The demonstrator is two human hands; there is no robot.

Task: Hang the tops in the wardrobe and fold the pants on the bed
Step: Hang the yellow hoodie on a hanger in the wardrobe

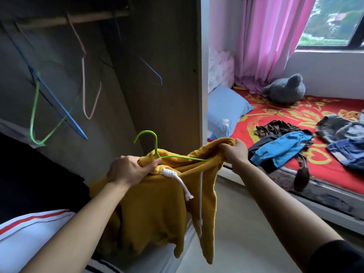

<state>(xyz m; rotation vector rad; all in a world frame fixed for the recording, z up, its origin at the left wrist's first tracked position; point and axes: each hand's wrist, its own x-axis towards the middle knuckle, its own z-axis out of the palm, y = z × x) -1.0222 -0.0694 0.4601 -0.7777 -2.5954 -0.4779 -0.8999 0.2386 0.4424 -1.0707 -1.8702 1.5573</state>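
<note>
A mustard-yellow hoodie [157, 203] with white drawstrings hangs between my hands in front of the open wardrobe [137, 85]. A green wire hanger [155, 142] sits in its neck, hook upward. My left hand [128, 170] grips the hoodie's left shoulder together with the hanger's base. My right hand [235, 152] grips the right shoulder fabric over the hanger's arm. On the bed [295, 115] to the right lie a blue-and-dark top [281, 150], a brown garment [279, 128] and jeans [344, 138].
Empty hangers in green [34, 115], blue [59, 103] and pink [88, 91] hang from the wardrobe rail [78, 18]. Dark and white striped clothes [29, 223] fill the lower left. A blue pillow [224, 111] and grey plush toy [285, 89] rest on the bed.
</note>
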